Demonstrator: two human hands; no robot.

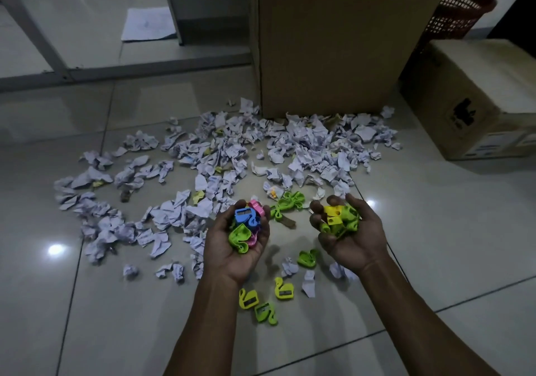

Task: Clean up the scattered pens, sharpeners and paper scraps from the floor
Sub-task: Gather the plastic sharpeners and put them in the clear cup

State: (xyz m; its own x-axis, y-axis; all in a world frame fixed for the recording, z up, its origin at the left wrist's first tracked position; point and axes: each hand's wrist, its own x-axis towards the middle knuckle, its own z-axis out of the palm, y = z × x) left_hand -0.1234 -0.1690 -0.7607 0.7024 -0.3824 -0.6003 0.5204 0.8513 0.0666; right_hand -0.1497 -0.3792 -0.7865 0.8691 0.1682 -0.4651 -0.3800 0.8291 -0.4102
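Observation:
My left hand (229, 248) is palm up, fingers curled round a handful of swan-shaped sharpeners (246, 227) in blue, pink and green. My right hand (352, 239) is also palm up and cups yellow and green sharpeners (339, 219). More sharpeners lie on the tiled floor: a green cluster (287, 203) beyond my hands, one green (308, 258) between my wrists, two yellow (249, 298) (284, 288) and one green (265, 313) nearer me. Crumpled white paper scraps (220, 155) are strewn widely across the floor ahead. No pens are visible.
A tall cardboard box (333, 45) stands behind the paper pile. A smaller box (478, 100) sits at the right, with a red mesh wastebasket (461, 10) behind it. A grey metal furniture frame (116, 68) and a flat sheet of paper (149, 24) are at the back left.

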